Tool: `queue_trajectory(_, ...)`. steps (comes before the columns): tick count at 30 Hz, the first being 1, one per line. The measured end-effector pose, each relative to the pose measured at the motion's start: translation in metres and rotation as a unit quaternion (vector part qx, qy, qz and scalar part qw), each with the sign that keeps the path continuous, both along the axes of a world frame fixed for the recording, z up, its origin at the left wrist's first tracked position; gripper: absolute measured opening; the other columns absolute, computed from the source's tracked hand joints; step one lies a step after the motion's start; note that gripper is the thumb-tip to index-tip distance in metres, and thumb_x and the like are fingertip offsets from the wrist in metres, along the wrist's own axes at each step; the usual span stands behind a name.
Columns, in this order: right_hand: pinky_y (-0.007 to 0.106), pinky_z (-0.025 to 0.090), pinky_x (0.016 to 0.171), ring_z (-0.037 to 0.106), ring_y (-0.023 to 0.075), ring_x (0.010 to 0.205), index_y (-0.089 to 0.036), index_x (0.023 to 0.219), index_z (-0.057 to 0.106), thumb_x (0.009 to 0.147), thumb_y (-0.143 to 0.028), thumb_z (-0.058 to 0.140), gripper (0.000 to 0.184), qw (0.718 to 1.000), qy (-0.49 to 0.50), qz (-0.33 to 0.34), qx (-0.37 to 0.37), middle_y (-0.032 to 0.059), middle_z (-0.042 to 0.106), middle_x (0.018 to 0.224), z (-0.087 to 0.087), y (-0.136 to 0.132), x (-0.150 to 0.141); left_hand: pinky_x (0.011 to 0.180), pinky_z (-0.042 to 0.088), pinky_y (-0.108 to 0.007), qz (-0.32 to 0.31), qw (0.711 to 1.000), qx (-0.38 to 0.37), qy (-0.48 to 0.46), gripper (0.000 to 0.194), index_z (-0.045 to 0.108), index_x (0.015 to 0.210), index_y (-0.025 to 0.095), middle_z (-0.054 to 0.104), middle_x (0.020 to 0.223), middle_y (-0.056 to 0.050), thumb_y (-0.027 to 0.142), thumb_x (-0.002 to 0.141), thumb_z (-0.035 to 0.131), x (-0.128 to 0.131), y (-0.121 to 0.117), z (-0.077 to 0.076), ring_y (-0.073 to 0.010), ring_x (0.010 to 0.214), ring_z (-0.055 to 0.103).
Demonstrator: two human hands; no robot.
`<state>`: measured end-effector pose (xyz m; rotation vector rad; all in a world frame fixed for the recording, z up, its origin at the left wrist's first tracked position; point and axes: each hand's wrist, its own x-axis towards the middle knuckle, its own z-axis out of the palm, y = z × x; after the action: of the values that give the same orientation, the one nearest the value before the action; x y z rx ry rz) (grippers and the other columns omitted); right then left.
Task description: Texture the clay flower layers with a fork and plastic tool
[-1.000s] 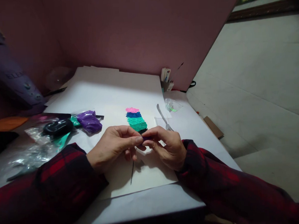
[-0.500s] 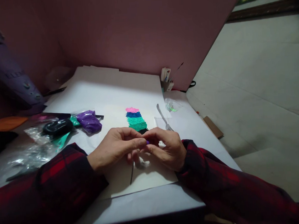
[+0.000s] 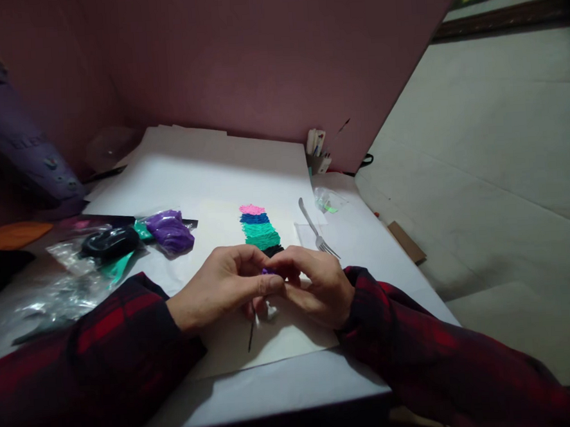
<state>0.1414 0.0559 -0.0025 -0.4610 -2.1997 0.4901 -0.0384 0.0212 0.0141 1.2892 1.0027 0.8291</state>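
My left hand and my right hand meet fingertip to fingertip over a white sheet of paper, both pinching a small purple piece of clay. Just beyond them lies a textured strip of pink, blue, teal and black bands. A thin dark stick lies on the sheet under my left hand. Both sleeves are dark red plaid.
A metal fork lies right of the strip. Left of it sit a bag of purple clay, a black lump and crumpled plastic wrap. A small plastic bag and a cardboard scrap lie at the right table edge.
Both hands have dropped slightly toward me and closed tighter together around the purple piece, working it between the fingertips. Nothing else has moved.
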Motion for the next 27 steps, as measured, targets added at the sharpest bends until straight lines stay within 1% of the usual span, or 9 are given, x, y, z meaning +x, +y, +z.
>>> queue_trajectory(3,0.024,0.048,0.054,0.055,0.0106,0.063,-0.015,0.098,0.059,0.079,-0.014,0.060,0.019,1.000,0.010,-0.021,-0.018,0.0042,0.064,0.080,-0.0019,0.0008,0.0003,0.052,0.044,-0.024,0.003,1.000,0.014,-0.017,0.015,0.057,0.083,0.014,0.063,0.057,-0.001,0.028,0.080,0.061,0.0002,-0.0006,0.0012,-0.0115,0.050,0.056)
queue_trajectory(6,0.024,0.049,0.055,0.056,0.0110,0.063,-0.015,0.099,0.059,0.080,-0.016,0.061,0.020,0.999,0.017,-0.035,-0.037,0.0047,0.065,0.081,-0.0021,0.0007,0.0000,0.055,0.045,-0.026,0.014,0.999,0.016,-0.026,0.017,0.057,0.088,0.013,0.063,0.058,-0.002,0.028,0.081,0.059,0.0010,-0.0010,0.0023,-0.0129,0.052,0.057)
queue_trajectory(10,0.025,0.049,0.054,0.054,0.0103,0.061,-0.015,0.096,0.061,0.080,-0.020,0.063,0.017,0.998,0.022,-0.043,-0.040,0.0036,0.064,0.078,-0.0010,-0.0003,-0.0009,0.053,0.045,-0.026,0.031,0.999,0.005,-0.031,0.016,0.057,0.086,0.014,0.064,0.057,-0.002,0.028,0.080,0.060,0.0013,-0.0011,0.0043,-0.0135,0.050,0.057)
queue_trajectory(14,0.025,0.048,0.053,0.053,0.0101,0.059,-0.015,0.095,0.061,0.079,-0.020,0.065,0.017,0.998,0.026,-0.044,-0.035,0.0025,0.063,0.075,-0.0007,-0.0002,-0.0011,0.049,0.043,-0.024,0.044,0.998,0.010,-0.034,0.013,0.058,0.082,0.014,0.060,0.052,0.000,0.027,0.079,0.061,0.0004,-0.0003,0.0049,-0.0124,0.047,0.055)
queue_trajectory(21,0.026,0.050,0.059,0.058,0.0120,0.067,-0.016,0.095,0.062,0.081,-0.015,0.061,0.014,0.997,0.032,-0.069,-0.033,0.0036,0.064,0.078,0.0009,-0.0001,-0.0012,0.056,0.048,-0.027,0.021,0.997,0.000,-0.071,0.019,0.058,0.092,0.013,0.065,0.061,-0.003,0.030,0.083,0.059,-0.0010,0.0010,0.0006,-0.0147,0.054,0.061)
queue_trajectory(23,0.026,0.050,0.058,0.057,0.0117,0.064,-0.016,0.094,0.062,0.081,-0.015,0.061,0.013,0.997,0.034,-0.066,-0.034,0.0032,0.064,0.077,0.0009,-0.0003,-0.0012,0.056,0.048,-0.027,0.026,0.998,-0.003,-0.064,0.021,0.060,0.089,0.013,0.065,0.063,-0.004,0.033,0.083,0.060,-0.0012,0.0011,0.0010,-0.0141,0.054,0.060)
queue_trajectory(27,0.026,0.049,0.055,0.054,0.0107,0.061,-0.016,0.092,0.062,0.080,-0.015,0.062,0.012,0.998,0.031,-0.040,-0.030,0.0030,0.063,0.075,0.0007,-0.0013,-0.0013,0.055,0.045,-0.025,0.033,0.998,0.003,-0.051,0.021,0.061,0.081,0.013,0.062,0.059,-0.002,0.034,0.083,0.060,-0.0022,0.0015,0.0015,-0.0126,0.053,0.057)
